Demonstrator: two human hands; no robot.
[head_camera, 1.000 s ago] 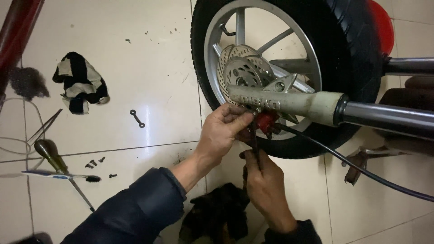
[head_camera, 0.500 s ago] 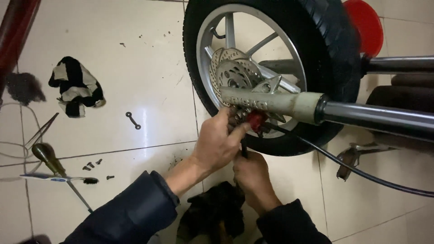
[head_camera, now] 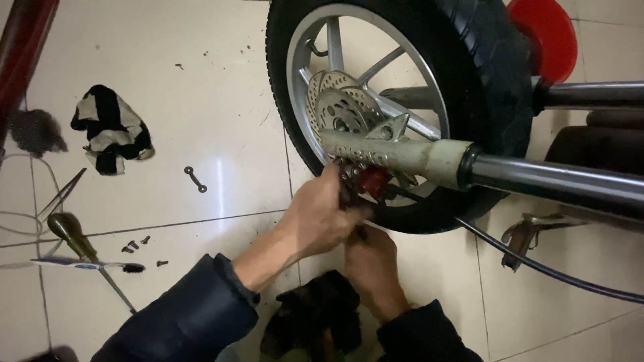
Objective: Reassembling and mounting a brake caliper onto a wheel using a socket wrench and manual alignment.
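Right, your left hand [head_camera: 322, 221] clamps the red caliper [head_camera: 373, 181] under the fork [head_camera: 396, 153] to steady it; right hand [head_camera: 370, 260] sits below, fingers curled — can't tell on what, prob. a tool.

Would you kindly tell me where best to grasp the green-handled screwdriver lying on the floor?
Probably take the screwdriver by its bulbous green handle, with a hand coming from above: it lies flat on the tile, handle up-left, thin shaft running down-right, with bare floor on both sides.
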